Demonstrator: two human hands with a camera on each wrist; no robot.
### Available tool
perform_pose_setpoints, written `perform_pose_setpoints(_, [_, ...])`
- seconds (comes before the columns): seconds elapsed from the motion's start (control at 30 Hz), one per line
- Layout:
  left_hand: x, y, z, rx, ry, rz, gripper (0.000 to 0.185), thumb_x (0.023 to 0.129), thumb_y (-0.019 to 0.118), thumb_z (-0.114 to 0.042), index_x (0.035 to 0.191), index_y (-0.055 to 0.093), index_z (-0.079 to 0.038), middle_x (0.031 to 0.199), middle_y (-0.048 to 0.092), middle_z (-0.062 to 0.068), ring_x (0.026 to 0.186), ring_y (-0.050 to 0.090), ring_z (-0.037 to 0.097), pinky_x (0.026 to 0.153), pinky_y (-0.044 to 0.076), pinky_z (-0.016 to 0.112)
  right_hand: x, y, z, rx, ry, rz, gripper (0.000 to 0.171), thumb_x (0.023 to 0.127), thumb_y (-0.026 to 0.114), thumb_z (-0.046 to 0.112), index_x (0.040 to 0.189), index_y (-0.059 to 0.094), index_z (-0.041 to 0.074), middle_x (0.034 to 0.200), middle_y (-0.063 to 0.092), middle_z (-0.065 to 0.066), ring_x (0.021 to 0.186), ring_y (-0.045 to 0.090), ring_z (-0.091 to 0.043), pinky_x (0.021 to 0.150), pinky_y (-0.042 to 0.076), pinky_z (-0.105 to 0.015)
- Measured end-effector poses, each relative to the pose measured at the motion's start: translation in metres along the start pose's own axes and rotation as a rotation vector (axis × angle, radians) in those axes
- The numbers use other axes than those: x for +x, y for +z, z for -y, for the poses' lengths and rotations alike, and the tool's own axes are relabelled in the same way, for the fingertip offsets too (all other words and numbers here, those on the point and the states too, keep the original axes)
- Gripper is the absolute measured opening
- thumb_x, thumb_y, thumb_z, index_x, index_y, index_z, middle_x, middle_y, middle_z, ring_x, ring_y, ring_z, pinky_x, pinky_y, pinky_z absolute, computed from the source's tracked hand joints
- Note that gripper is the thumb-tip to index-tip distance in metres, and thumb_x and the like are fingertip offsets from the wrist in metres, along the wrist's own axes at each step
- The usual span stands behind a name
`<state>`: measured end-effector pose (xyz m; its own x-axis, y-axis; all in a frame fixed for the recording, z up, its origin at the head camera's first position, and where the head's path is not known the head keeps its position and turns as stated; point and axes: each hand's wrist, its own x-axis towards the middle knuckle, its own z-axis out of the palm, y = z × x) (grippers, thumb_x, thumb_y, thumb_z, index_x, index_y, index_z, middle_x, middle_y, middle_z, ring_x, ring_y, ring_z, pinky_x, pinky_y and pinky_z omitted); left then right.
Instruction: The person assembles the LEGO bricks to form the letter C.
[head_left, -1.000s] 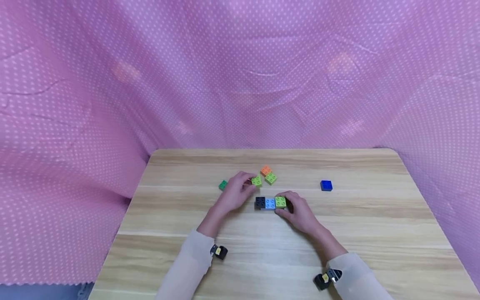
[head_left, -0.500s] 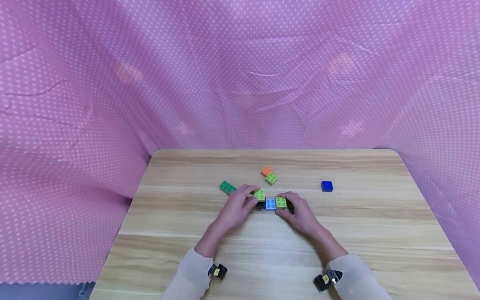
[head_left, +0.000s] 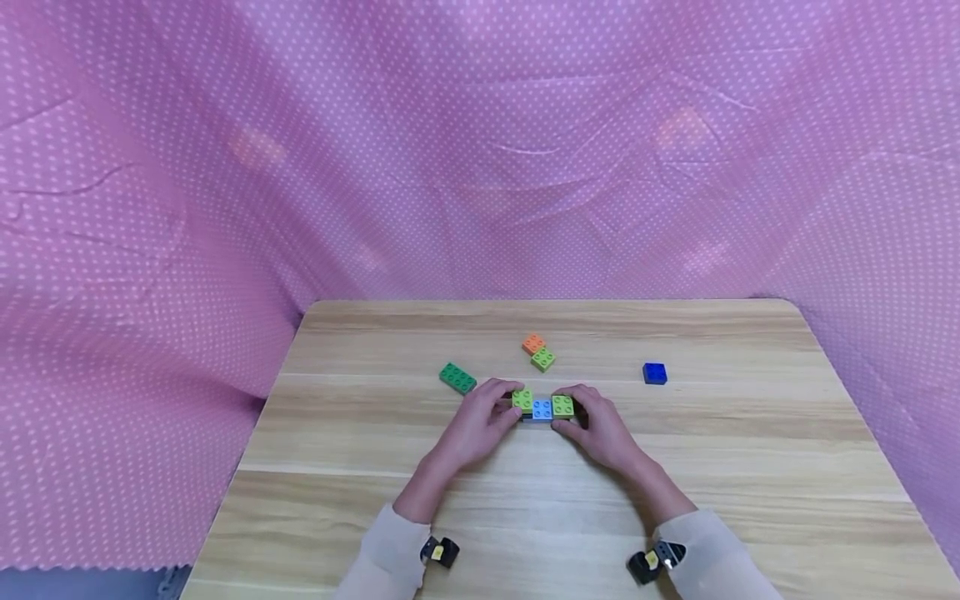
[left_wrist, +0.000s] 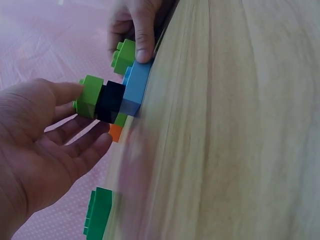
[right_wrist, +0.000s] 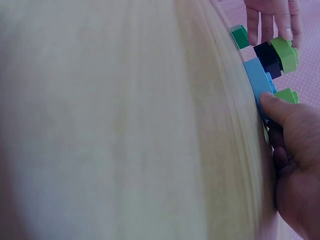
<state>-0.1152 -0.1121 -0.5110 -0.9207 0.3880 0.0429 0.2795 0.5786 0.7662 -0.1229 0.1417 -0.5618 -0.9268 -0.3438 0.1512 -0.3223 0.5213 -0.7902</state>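
My left hand (head_left: 477, 423) pinches a lime green toy brick (left_wrist: 90, 96) between thumb and fingers, right on top of a black brick (left_wrist: 110, 102). That black brick sits on the left end of a long light blue brick (head_left: 542, 409), which lies on the table. On its right end stands another lime green brick (head_left: 562, 406). My right hand (head_left: 602, 427) grips this right end, and in the right wrist view its thumb presses the side of the light blue brick (right_wrist: 257, 82).
Behind the hands lie an orange brick (head_left: 533, 343) and a lime green brick (head_left: 543, 359), touching. A dark green long brick (head_left: 457, 378) is at the left, a dark blue brick (head_left: 655, 373) at the right. A pink dotted cloth (head_left: 480, 167) hangs behind the wooden table (head_left: 360, 350).
My left hand has carried the lime green brick toward me from near the orange brick and down onto the black brick, uncovering the dark green brick. The right hand has stayed in place.
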Motion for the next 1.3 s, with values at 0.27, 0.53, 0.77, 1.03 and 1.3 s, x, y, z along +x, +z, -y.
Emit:
perform_pose_setpoints(0.27, [0.004,0.005,0.006,-0.141,-0.001,-0.050,0.050,0.100,0.057,-0.038,0.145,0.049,-0.016,0.139,0.053,0.002,0.122,0.056,0.018,0.094,0.053,0.026,0.001,-0.002,0.001,0.004,-0.008,-0.003,0.044,0.087,0.078,0.023,0.127,0.062,0.016,0.118,0.062,0.010,0.114,0.055,-0.014,0.102,0.044,-0.043])
perform_pose_setpoints(0.53, [0.005,0.009,0.008,-0.242,-0.024,-0.080,0.035,0.100,0.058,-0.034,0.134,0.059,-0.025,0.132,0.058,-0.005,0.120,0.058,0.016,0.097,0.050,0.025,0.003,-0.003,0.002,0.001,-0.011,-0.007,0.043,0.087,0.078,0.023,0.126,0.062,0.020,0.118,0.062,0.011,0.115,0.054,-0.013,0.102,0.044,-0.042])
perform_pose_setpoints(0.77, [0.007,0.010,0.005,-0.229,-0.039,-0.097,0.033,0.098,0.062,-0.032,0.130,0.063,-0.026,0.124,0.062,-0.003,0.108,0.065,0.015,0.089,0.055,0.026,0.004,-0.004,0.002,0.002,-0.009,-0.008,0.042,0.088,0.077,0.024,0.127,0.062,0.020,0.120,0.062,0.010,0.116,0.054,-0.014,0.103,0.044,-0.043])
perform_pose_setpoints(1.03, [0.008,0.012,0.003,-0.233,-0.047,-0.104,0.032,0.096,0.067,-0.026,0.127,0.065,-0.023,0.121,0.064,-0.004,0.103,0.066,0.013,0.086,0.056,0.024,0.004,-0.003,0.001,0.002,-0.009,-0.012,0.041,0.088,0.078,0.023,0.125,0.063,0.020,0.121,0.062,0.008,0.117,0.055,-0.015,0.104,0.044,-0.044])
perform_pose_setpoints(1.3, [0.004,0.015,0.001,-0.154,-0.069,-0.098,0.030,0.096,0.067,-0.025,0.125,0.066,-0.023,0.112,0.063,-0.005,0.099,0.063,0.010,0.084,0.055,0.023,-0.001,-0.001,0.001,0.013,-0.011,-0.002,0.041,0.087,0.078,0.021,0.125,0.063,0.018,0.120,0.062,0.009,0.116,0.054,-0.015,0.103,0.044,-0.045])
